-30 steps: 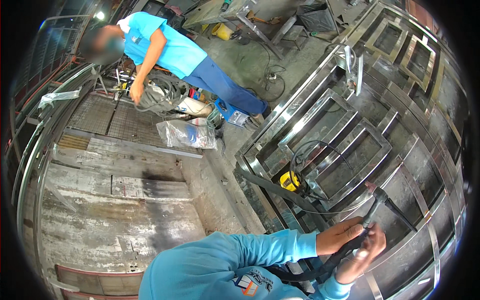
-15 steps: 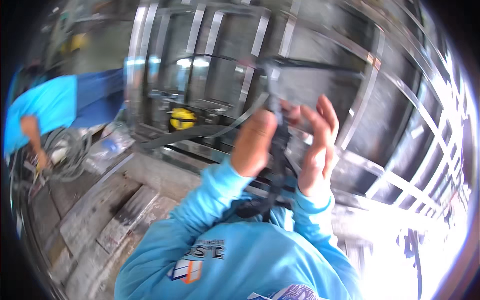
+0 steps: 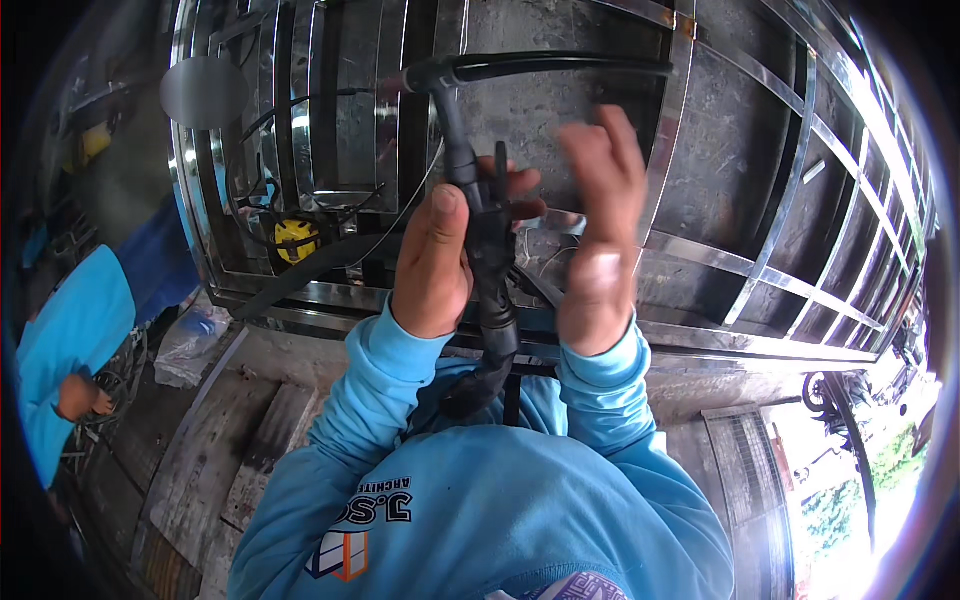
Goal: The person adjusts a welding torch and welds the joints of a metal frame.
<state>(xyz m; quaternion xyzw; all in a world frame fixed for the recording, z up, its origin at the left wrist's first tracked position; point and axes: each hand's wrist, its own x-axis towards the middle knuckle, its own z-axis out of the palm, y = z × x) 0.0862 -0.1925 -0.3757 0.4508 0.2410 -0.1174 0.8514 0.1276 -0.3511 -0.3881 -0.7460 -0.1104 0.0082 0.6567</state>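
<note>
My left hand (image 3: 433, 262) is wrapped round the black handle of a TIG welding torch (image 3: 489, 245), its thumb pointing up along the side and fingertips showing beyond the handle. The torch stands almost upright in front of my chest. From its head a long black back cap reaches to the right, and the lower end curves toward my body. Just right of the handle, my right hand (image 3: 603, 235) is raised with its fingers stretched out, slightly blurred. It appears apart from the torch and holds nothing that I can see.
A large frame of shiny metal tubes (image 3: 750, 268) lies ahead and to the right. A yellow round thing (image 3: 296, 241) sits among the tubes at left. At far left, a co-worker in a blue sleeve (image 3: 85, 320) reaches down near a clear plastic bag (image 3: 192, 345).
The torch head has swung to the left, and my left hand has moved left with it. My right hand has shifted slightly left. The view has turned, and the co-worker appears lower.
</note>
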